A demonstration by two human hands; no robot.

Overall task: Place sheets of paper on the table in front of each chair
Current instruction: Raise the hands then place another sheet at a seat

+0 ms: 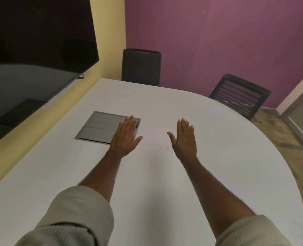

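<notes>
Sheet of paper [156, 137]: white, faint against white table [218, 157], flat near centre, near edge visible as thin line between both hands. Exact outline hard to tell.

Left hand [126, 134]: fingers straight and together, thumb spread, palm down, grips nothing. Positioned at left edge of sheet, fingertips over right end of grey hatch [101, 126] set flush in tabletop. Contact with surface: cannot tell.

Right hand [183, 137]: fingers straight, thumb spread toward sheet, palm down, grips nothing. Positioned at right edge of sheet.

Both forearms bare, beige sleeves [79, 213] pushed up toward elbows.

Far side of table: solid-back dark chair [141, 67] at far edge; slatted-back chair [239, 96] to right, at curved rim. Dark screen [31, 50] on yellow wall, left. Purple wall [218, 41] behind chairs.
</notes>
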